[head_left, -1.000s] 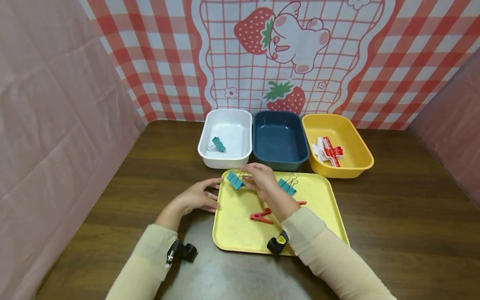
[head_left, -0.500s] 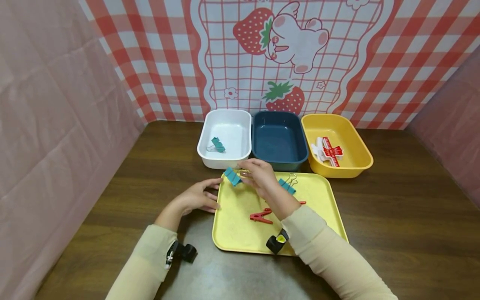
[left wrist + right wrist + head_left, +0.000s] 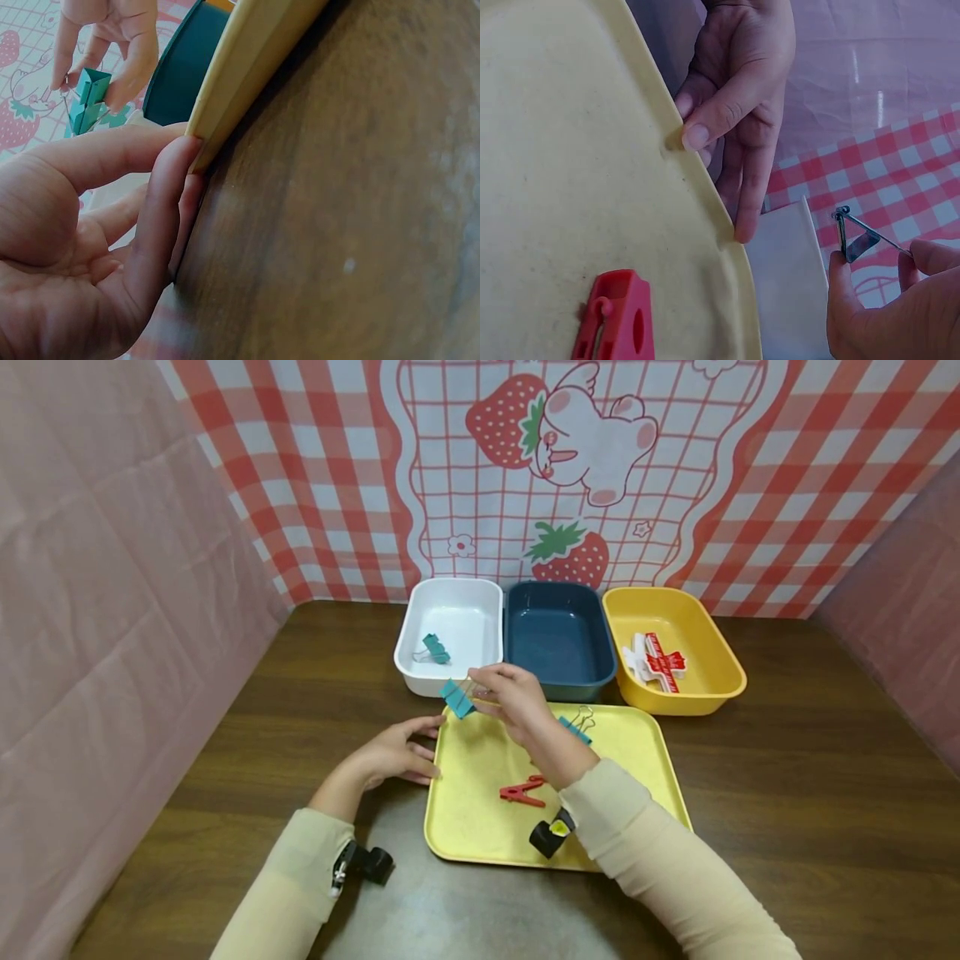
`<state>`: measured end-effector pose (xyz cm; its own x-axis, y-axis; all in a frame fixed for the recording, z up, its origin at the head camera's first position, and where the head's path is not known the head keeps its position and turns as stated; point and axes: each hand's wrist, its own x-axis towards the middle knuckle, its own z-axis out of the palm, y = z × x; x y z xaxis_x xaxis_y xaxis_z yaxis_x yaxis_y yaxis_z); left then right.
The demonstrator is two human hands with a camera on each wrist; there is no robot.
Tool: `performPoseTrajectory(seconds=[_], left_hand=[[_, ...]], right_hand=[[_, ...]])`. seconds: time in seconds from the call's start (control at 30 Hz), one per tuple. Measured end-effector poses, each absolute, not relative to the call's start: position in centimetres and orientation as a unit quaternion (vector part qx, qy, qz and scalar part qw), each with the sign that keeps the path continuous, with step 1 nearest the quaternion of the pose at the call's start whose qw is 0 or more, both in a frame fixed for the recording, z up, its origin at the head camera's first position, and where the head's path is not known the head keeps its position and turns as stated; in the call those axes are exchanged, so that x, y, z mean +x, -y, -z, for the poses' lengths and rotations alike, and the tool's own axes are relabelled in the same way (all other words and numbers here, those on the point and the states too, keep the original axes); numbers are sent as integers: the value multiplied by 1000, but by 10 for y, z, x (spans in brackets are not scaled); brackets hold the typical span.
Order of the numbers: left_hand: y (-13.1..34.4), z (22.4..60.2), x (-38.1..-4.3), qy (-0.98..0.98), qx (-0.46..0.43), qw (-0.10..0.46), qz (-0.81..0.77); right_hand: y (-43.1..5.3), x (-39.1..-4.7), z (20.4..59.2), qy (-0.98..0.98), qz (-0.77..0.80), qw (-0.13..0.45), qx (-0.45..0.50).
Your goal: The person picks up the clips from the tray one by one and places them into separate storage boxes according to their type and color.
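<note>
My right hand pinches a teal binder clip by its wire handles, above the far left corner of the yellow tray. In the right wrist view the handles of this binder clip spread between thumb and fingers. My left hand rests at the tray's left edge, its extended thumb and fingers touching the rim. Another teal binder clip lies on the tray, partly behind my right forearm. A red clothespin lies near the tray's middle.
Behind the tray stand a white bin with a teal binder clip inside, a dark blue bin, and a yellow bin holding red and white clips. A checked cloth hangs behind them.
My right hand has lifted the binder clip off the tray and carried it slightly left and away, toward the white bin. My left hand has stayed at the tray's edge.
</note>
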<state>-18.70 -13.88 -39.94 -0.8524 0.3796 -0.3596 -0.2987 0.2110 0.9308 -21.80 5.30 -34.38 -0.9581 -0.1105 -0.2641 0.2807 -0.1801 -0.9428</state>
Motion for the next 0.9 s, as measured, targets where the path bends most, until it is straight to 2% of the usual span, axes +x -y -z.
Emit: performPoseTrajectory(seconds=[0.9], left_hand=[[138,401,-188,-723,27,265,-637]], right_hand=[[-43,-250,332,-603,784,107,101]])
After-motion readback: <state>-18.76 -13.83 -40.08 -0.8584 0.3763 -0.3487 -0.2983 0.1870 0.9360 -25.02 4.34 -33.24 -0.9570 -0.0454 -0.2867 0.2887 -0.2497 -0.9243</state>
